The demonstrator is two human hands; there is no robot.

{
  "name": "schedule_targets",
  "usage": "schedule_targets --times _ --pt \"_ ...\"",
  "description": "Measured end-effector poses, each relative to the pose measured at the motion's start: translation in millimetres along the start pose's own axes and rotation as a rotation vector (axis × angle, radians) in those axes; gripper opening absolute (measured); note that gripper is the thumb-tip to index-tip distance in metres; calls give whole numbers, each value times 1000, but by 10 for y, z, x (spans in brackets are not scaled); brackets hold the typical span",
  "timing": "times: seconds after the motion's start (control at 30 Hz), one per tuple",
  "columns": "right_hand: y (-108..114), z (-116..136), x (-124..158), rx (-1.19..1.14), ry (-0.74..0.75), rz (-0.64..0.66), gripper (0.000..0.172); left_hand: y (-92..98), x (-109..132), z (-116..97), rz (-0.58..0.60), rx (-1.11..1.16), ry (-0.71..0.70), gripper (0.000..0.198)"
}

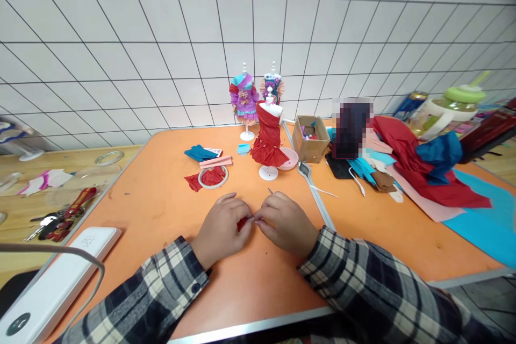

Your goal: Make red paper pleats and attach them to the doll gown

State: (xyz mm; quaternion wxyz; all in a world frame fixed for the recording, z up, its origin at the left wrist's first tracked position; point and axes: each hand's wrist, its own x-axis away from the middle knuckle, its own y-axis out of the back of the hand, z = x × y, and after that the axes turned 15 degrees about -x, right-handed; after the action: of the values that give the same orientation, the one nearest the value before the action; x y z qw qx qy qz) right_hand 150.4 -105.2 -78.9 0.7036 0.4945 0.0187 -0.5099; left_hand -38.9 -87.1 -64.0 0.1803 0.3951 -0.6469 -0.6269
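the table (161, 199) is spreading under everything, and the red dress (269, 131) is standing on its white stand (268, 173), beyond the hands. the left hand (224, 226) and the right hand (287, 223) are meeting low over the table in front of the dress, both pinching, fingertips so close that i can't tell whether they are touching. a piece of red cloth (242, 223) is sitting inside the left hand's pinch, between thumb and curled fingers, just left of the right hand's fingertips, so the left hand is being the nearer one. its long axis is hiding under the fingers; what is showing is looking small and deep red, much like the dress. a thin grey tool (270, 191) is poking up past the right hand's fingers, apparently being gripped there.
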Motion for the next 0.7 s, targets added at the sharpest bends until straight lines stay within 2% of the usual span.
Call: schedule_targets --times 0.07,0.17,0.27,0.37,0.47,0.53,0.7 --pt "-15 31 8 44 14 -55 9 -23 -10 -28 0 174 175 11" --pt "-4 92 30 132 16 -143 11 -43 -22 -91 1 570 417 14" --pt "33 164 62 256 48 -182 14 -56 -8 -168 -13 903 543 19" --pt "66 204 83 304 55 -188 13 -83 22 -218 -59 1074 612 20" --pt "68 196 79 158 -31 -244 12 -101 37 -233 -82 1137 626 21" --pt "50 179 62 2 -122 -290 9 -94 34 -234 -72 1099 615 21" --pt "12 132 -13 -452 -443 -371 3 -52 14 -224 -81 950 598 22"
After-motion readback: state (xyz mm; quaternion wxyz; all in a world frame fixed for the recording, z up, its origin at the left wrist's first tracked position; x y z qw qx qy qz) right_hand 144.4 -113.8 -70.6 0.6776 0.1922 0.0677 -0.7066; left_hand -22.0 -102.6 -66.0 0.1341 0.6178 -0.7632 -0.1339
